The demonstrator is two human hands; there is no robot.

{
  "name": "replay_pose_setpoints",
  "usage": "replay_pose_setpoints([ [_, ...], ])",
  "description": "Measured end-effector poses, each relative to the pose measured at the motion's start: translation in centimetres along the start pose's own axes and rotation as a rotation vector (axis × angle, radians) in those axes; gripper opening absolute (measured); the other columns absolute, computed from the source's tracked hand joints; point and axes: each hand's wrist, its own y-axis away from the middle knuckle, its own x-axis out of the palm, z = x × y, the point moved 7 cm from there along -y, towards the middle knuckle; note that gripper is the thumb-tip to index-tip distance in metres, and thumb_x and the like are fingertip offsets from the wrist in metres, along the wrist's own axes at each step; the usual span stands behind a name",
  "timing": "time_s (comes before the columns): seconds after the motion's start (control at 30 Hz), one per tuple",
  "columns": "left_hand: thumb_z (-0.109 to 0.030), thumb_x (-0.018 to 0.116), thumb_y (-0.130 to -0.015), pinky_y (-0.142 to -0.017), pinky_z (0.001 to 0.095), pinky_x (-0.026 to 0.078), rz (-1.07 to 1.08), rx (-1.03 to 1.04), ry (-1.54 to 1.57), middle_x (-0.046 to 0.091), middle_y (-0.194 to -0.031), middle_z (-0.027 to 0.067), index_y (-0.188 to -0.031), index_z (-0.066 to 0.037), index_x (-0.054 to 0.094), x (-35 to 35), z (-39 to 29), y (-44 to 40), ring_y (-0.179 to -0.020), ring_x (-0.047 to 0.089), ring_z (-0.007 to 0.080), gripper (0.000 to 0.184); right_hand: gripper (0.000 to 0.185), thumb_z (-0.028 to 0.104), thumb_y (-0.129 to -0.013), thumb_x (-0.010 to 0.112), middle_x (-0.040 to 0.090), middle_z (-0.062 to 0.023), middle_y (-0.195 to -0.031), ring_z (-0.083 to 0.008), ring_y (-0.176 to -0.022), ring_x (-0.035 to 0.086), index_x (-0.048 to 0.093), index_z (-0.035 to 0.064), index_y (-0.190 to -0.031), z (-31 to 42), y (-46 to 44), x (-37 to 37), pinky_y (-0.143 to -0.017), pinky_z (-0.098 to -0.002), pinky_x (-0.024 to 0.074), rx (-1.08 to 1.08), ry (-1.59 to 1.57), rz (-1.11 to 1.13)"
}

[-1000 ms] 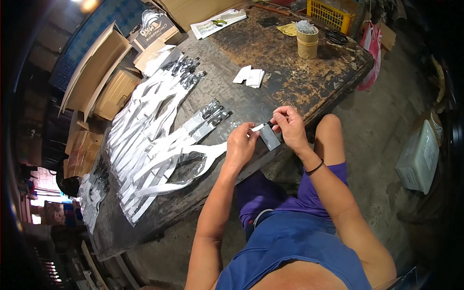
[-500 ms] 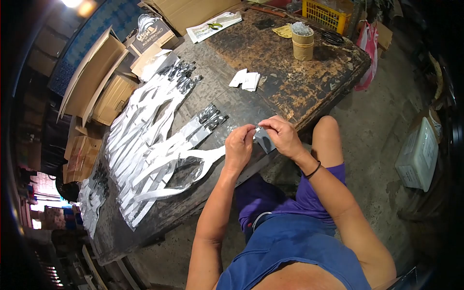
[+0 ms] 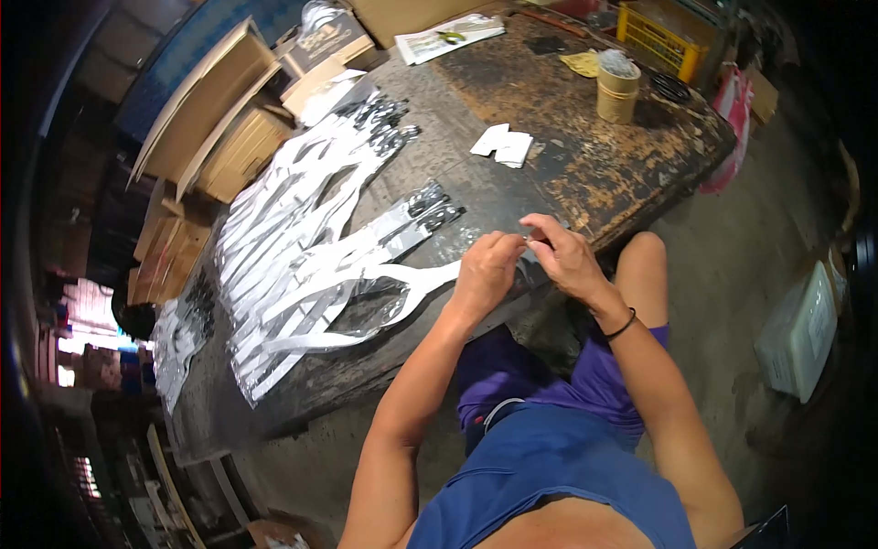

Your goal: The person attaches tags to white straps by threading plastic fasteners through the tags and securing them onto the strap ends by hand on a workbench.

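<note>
My left hand (image 3: 489, 270) is closed at the end of a white strap (image 3: 428, 277), which runs left across the dark table (image 3: 311, 398). Close beside it is my right hand (image 3: 565, 261), its fingertips pinched near those of the left. What they pinch is too small to name. A grey piece shows partly between the hands, mostly hidden. To the left lie many white straps in clear plastic (image 3: 293, 215), with black parts at their upper ends. White paper cards (image 3: 512, 148) lie beyond my hands.
A tan cup (image 3: 617, 96) with clear contents stands at the back right, near a yellow crate (image 3: 660, 41). Cardboard boxes (image 3: 242, 151) line the left side. Small green cutters (image 3: 450, 37) lie on a printed sheet at the back. A wrapped white box (image 3: 797, 334) is at the right.
The whole view has shifted, so the table's contents appear further right. The grey piece between my hands is now less visible, and my right fingers have shifted around it.
</note>
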Motion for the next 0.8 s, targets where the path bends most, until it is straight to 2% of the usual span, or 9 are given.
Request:
replay_pose_setpoints([
  [0.3,-0.008,0.069,-0.082,-0.064,0.0421,0.049,0.051,0.096,-0.050,0.058,-0.076,0.0116,-0.087,-0.004,0.063,0.4,-0.4,0.1,-0.074,0.060,0.0323,0.009,0.028,0.001,-0.086,0.058,0.068,-0.0172,-0.089,-0.0300,-0.085,0.070,0.057,0.0051,-0.114,-1.4,0.0,0.2,-0.074,-0.0362,0.0534,0.122,-0.040,0.044],
  [0.43,-0.010,0.073,-0.079,-0.064,0.0410,0.050,-0.079,0.073,-0.094,0.061,-0.080,0.0107,-0.090,-0.006,0.064,-1.3,-1.7,-0.4,-0.075,0.061,0.0319,0.014,0.026,0.004,-0.085,0.064,0.068,-0.0123,-0.096,-0.0223,-0.087,0.068,0.061,0.0046,-0.111,-2.2,-0.3,-0.2,-0.075,-0.0327,0.0529,0.158,-0.041,0.021],
  [0.53,0.001,0.071,-0.077,-0.058,0.0360,0.049,-0.303,0.070,0.214,0.064,-0.079,0.0115,-0.092,-0.003,0.065,-6.2,-6.6,0.7,-0.067,0.062,0.0274,0.017,0.029,0.005,-0.085,0.066,0.066,-0.0079,-0.102,-0.0163,-0.092,0.063,0.062,0.0053,-0.114,-1.3,-1.1,-2.8,-0.076,-0.0310,0.0522,0.045,-0.014,-0.115],
  [0.6,-0.002,0.070,-0.078,-0.053,0.0320,0.047,-0.221,0.155,0.587,0.063,-0.073,0.0108,-0.086,-0.001,0.066,-10.8,-12.9,1.0,-0.060,0.059,0.0230,0.008,0.027,0.005,-0.086,0.066,0.065,-0.0077,-0.104,-0.0155,-0.094,0.061,0.062,0.0037,-0.113,-4.9,-1.0,-5.1,-0.081,-0.0298,0.0510,0.141,0.001,-0.216],
  [0.63,-0.016,0.064,-0.087,-0.051,0.0289,0.045,-0.204,0.296,0.691,0.063,-0.072,0.0102,-0.076,-0.005,0.065,-12.8,-15.7,1.4,-0.059,0.057,0.0192,0.016,0.026,0.006,-0.087,0.066,0.065,-0.0075,-0.104,-0.0153,-0.093,0.061,0.062,0.0030,-0.113,-5.5,-1.0,-6.3,-0.082,-0.0292,0.0502,0.149,0.085,-0.241],
  [0.67,-0.027,0.051,-0.093,-0.046,0.0280,0.041,-0.301,0.403,1.014,0.059,-0.064,0.0081,-0.063,-0.013,0.055,-13.6,-18.1,1.9,-0.051,0.054,0.0192,0.034,0.025,0.006,-0.089,0.066,0.065,-0.0073,-0.104,-0.0151,-0.093,0.061,0.063,0.0022,-0.113,-6.1,-1.2,-7.6,-0.084,-0.0285,0.0494,0.153,0.175,-0.267],
  [0.73,-0.013,0.055,-0.091,-0.038,0.0314,0.036,-0.359,0.481,1.301,0.051,-0.055,0.0061,-0.063,-0.010,0.034,-14.4,-20.4,3.1,-0.040,0.048,0.0219,0.035,0.023,0.009,-0.091,0.065,0.065,-0.0066,-0.104,-0.0143,-0.094,0.060,0.063,0.0011,-0.113,-8.4,-0.8,-9.4,-0.085,-0.0277,0.0484,0.159,0.084,-0.333],
  [0.77,-0.016,0.072,-0.083,-0.044,0.0365,0.041,0.053,0.485,1.384,0.065,-0.070,0.0195,-0.088,0.000,0.072,-16.3,-21.4,0.7,-0.047,0.055,0.0265,0.017,0.022,0.010,-0.094,0.063,0.064,-0.0058,-0.104,-0.0136,-0.094,0.060,0.063,0.0009,-0.114,-9.4,-0.6,-10.2,-0.085,-0.0276,0.0483,0.116,0.082,-0.332],
  [0.8,-0.016,0.072,-0.083,-0.044,0.0365,0.041,0.039,0.477,1.390,0.065,-0.070,0.0195,-0.088,0.000,0.072,-15.8,-22.2,0.8,-0.047,0.055,0.0265,0.017,0.021,0.011,-0.094,0.063,0.064,-0.0053,-0.105,-0.0133,-0.094,0.060,0.063,0.0009,-0.113,-10.0,-0.1,-10.9,-0.085,-0.0271,0.0479,0.174,0.089,-0.358],
])
